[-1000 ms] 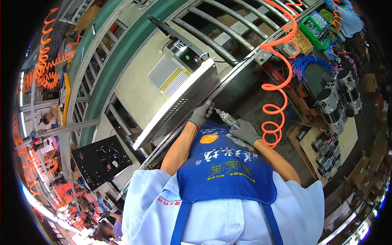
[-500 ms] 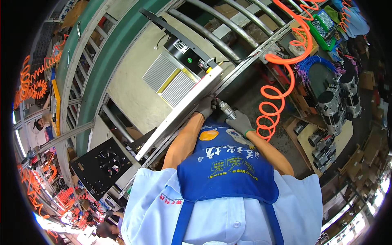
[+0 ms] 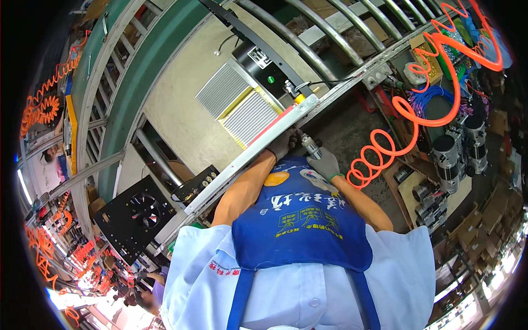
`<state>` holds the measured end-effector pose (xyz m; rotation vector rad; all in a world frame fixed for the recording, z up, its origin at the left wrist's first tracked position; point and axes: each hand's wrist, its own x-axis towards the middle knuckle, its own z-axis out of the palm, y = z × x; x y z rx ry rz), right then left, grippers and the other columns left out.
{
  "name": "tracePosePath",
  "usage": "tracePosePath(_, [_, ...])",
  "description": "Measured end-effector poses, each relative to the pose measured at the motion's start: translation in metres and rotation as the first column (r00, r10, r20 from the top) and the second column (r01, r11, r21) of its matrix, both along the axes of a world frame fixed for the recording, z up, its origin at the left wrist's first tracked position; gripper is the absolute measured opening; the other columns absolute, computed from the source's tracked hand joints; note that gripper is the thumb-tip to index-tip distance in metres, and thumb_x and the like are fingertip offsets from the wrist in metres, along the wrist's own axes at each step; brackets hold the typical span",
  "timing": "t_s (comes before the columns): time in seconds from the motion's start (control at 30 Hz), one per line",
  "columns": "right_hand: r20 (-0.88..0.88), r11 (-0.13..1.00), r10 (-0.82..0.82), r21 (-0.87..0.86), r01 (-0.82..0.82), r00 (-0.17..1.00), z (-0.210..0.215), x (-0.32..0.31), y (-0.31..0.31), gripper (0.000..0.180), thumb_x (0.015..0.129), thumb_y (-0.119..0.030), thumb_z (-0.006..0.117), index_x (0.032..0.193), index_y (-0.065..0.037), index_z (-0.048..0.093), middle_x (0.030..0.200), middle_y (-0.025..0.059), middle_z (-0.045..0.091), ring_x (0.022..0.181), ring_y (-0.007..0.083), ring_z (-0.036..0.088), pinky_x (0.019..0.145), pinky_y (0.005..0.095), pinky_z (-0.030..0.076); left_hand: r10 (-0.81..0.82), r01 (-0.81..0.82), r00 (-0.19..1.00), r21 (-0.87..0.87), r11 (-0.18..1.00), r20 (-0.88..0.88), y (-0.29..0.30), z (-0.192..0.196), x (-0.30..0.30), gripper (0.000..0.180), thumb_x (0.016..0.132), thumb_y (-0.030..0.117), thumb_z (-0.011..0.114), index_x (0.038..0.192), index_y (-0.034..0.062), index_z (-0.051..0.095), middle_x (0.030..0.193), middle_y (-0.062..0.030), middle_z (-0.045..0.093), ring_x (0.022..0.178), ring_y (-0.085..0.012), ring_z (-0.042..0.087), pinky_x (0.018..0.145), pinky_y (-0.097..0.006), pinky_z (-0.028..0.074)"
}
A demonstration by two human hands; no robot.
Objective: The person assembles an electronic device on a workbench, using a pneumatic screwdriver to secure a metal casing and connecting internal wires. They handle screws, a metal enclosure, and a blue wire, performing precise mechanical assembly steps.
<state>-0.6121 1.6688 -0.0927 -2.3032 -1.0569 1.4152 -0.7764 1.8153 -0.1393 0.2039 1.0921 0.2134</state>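
Head view: the panel now shows nearly edge-on, its perforated face, visible a second ago, turned from sight, so contact at its near edge is harder to judge. The right hand wraps closed around the driver, pointed toward the left hand, whose fingers curl beside that edge, their hold impossible to tell.

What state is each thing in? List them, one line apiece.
Silver cylindrical metal driver: held; running unclear.
Grey-gloved right hand: closed on the driver.
Grey-gloved left hand: partly hidden; closure unclear.
Long white metal panel: standing on edge.
Black square fan panel: fan exposed.
Orange coiled hose: loops drawn apart.
Thin blue wires: bundled.
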Motion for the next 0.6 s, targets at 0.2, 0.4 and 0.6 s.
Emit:
tracePosePath(0.2, [0.003, 1.0, -0.022, 0.01, 0.022, 1.0, 0.0, 0.001, -0.003, 0.046, 0.075, -0.041, 0.079, 0.1, -0.003, 0.067, 0.096, 0.0234, 0.071, 0.092, 0.0394, 0.069, 0.083, 0.046, 0.053, 0.023, -0.022, 0.999, 0.025, 0.999, -0.025, -0.003, 0.007, 0.003, 0.013, 0.106, 0.017, 0.052, 0.099, 0.0093, 0.06, 0.076, 0.0006, 0.054, 0.061, -0.0087, 0.048, 0.052, -0.024, 0.04])
tracePosePath(0.4, [-0.015, 1.0, 0.005, -0.026, -0.005, 1.0, 0.014, 0.0, -0.001, 0.051, 0.076, -0.044, 0.075, 0.104, -0.003, 0.064, 0.098, 0.0253, 0.07, 0.096, 0.043, 0.069, 0.086, 0.0502, 0.052, -0.022, 0.022, 1.0, 0.008, 1.0, 0.006, -0.002, -0.008, -0.006, 0.012, 0.104, 0.014, 0.052, 0.098, 0.0079, 0.06, 0.079, -0.0015, 0.056, 0.063, -0.0104, 0.05, 0.053, -0.026, 0.042])
tracePosePath(0.6, [-0.035, 0.997, 0.016, -0.07, -0.019, 0.999, 0.017, 0.004, 0.0, 0.051, 0.076, -0.044, 0.074, 0.105, -0.003, 0.064, 0.099, 0.0245, 0.071, 0.096, 0.0418, 0.069, 0.086, 0.0504, 0.052, -0.019, 0.024, 0.994, 0.043, 0.999, -0.107, -0.002, -0.003, 0.005, 0.015, 0.105, 0.014, 0.05, 0.096, 0.0089, 0.06, 0.075, 0.0001, 0.055, 0.058, -0.0089, 0.049, 0.05, -0.024, 0.04])
